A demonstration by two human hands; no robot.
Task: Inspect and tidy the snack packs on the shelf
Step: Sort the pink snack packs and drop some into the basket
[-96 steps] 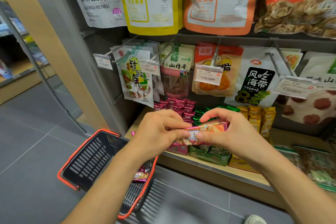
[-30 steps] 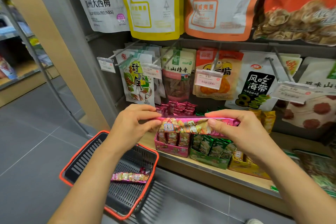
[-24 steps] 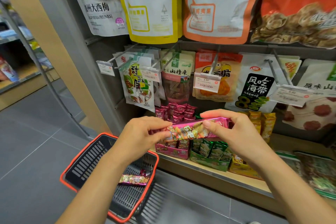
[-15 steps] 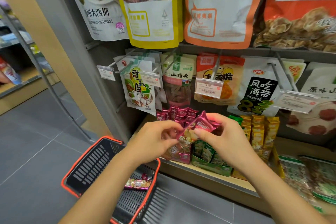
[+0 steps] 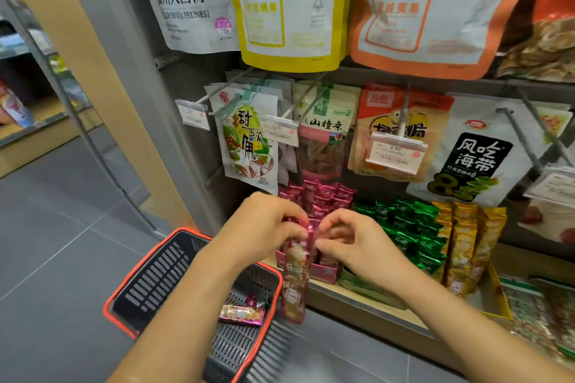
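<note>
The shelf point(image 5: 373, 308) carries three upright rows of small packs at its left end: pink packs point(image 5: 320, 196), green packs point(image 5: 404, 227) to their right, then yellow packs point(image 5: 463, 242). Large snack bags point(image 5: 249, 146) hang on pegs above them. A black basket point(image 5: 155, 277) with an orange rim sits on the floor below the shelf's left front corner. The left hand point(image 5: 267, 224) and right hand point(image 5: 351, 242) meet in front of the pink row, and the fingers of both pinch the top end of a long pink pack point(image 5: 295, 277). It hangs straight down across the shelf's front edge, its lower end over the basket's right rim. A second pack point(image 5: 241, 314) lies flat inside the basket.
</note>
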